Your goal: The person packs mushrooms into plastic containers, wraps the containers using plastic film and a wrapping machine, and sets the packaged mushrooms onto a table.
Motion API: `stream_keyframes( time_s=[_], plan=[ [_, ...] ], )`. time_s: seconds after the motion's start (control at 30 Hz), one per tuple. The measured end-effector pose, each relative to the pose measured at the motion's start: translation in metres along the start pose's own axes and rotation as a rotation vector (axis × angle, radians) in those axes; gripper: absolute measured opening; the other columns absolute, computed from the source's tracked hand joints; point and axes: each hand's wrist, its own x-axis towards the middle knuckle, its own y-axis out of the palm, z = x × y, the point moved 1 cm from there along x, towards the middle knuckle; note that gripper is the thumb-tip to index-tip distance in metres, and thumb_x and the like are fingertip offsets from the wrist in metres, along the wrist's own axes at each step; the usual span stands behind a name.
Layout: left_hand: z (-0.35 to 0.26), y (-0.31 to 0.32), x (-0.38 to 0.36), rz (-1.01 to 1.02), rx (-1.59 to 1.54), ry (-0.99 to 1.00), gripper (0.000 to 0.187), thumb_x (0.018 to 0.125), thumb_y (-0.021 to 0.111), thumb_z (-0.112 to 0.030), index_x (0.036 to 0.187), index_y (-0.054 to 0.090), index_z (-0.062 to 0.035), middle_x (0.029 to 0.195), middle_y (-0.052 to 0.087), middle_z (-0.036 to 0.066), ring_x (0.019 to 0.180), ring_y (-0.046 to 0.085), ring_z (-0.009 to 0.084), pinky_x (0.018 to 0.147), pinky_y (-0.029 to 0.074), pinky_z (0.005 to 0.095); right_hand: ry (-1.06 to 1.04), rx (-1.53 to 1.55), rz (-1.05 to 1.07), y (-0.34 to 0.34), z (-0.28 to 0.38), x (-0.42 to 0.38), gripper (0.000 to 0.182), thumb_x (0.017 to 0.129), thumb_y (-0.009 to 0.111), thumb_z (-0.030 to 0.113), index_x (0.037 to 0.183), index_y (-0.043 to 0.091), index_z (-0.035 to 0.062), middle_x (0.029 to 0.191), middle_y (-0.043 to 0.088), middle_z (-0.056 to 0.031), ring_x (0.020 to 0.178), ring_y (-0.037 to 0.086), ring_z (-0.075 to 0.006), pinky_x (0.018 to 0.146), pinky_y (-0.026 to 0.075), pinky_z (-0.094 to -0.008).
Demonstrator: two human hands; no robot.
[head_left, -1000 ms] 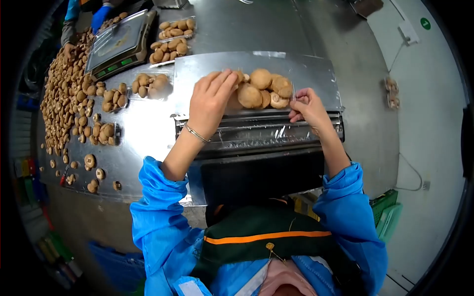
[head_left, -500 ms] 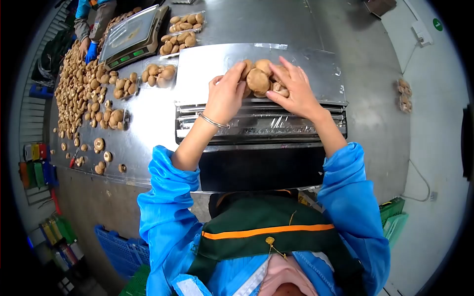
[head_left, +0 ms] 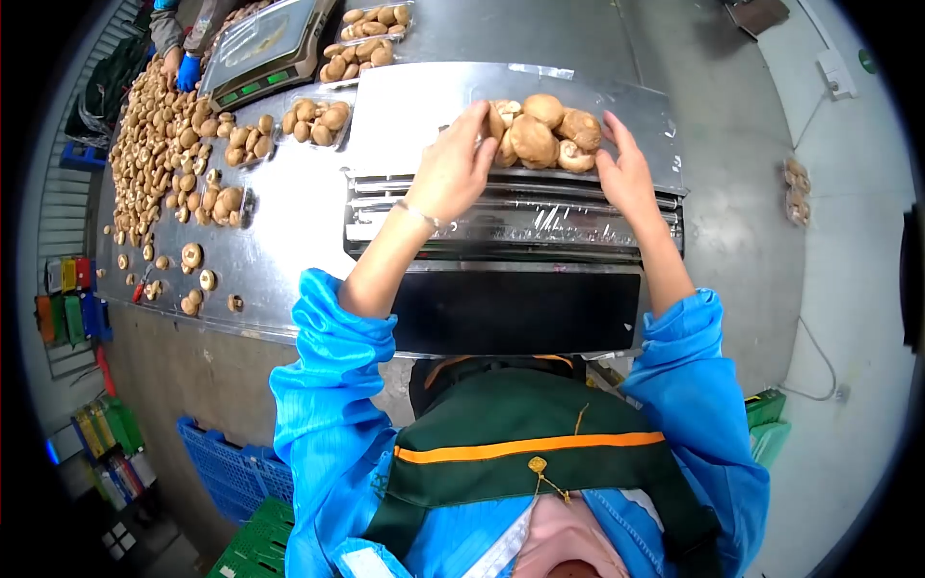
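Several brown mushrooms (head_left: 535, 140) lie heaped in a clear tray, hard to make out, on the flat metal plate (head_left: 395, 116) of a wrapping machine. My left hand (head_left: 457, 166) is at the left end of the heap, fingers apart, its fingertips at the tray's side. At the right end is my right hand (head_left: 626, 173), thumb and fingers spread beside the mushrooms. Neither hand is closed round anything. Just below the hands runs the machine's roller section (head_left: 501, 214) with clear film, and nearer my body is a black panel (head_left: 520, 313).
Loose mushrooms (head_left: 145, 164) cover the table's left side. Filled trays (head_left: 316, 121) stand left of the machine, beside a scale (head_left: 265, 58). A co-worker's blue-gloved hand (head_left: 189, 73) is at the upper left. Blue crates (head_left: 231, 472) sit on the floor.
My hands have moved apart from over the mushrooms to the two ends of the heap, uncovering more of it. The whole view has shifted slightly.
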Motion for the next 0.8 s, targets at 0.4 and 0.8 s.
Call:
stream_keyframes(
  time_s=[0.4, 0.8],
  plan=[
    [-0.008, -0.037, -0.099, -0.177, 0.791, -0.261, 0.03, 0.075, 0.062, -0.035, 0.079, 0.066, -0.0057, 0.084, 0.054, 0.012, 0.086, 0.045, 0.0271, 0.081, 0.028, 0.0411, 0.01, -0.878, -0.121, -0.063, -0.029, -0.106, 0.034, 0.074, 0.062, 0.041, 0.082, 0.067, 0.0083, 0.077, 0.056, -0.0109, 0.077, 0.052, -0.0285, 0.066, 0.04, -0.0376],
    [0.0, -0.057, -0.118, 0.156, -0.786, -0.817, 0.023, 0.079, 0.06, -0.022, 0.064, 0.047, -0.0098, 0.049, 0.038, -0.005, 0.041, 0.034, 0.0056, 0.037, 0.026, 0.0215, 0.815, 1.213, 0.202, -0.065, -0.019, -0.155, 0.021, 0.086, 0.053, 0.018, 0.069, 0.046, 0.0085, 0.053, 0.041, 0.0027, 0.04, 0.031, -0.0019, 0.032, 0.019, -0.0155]
  ],
)
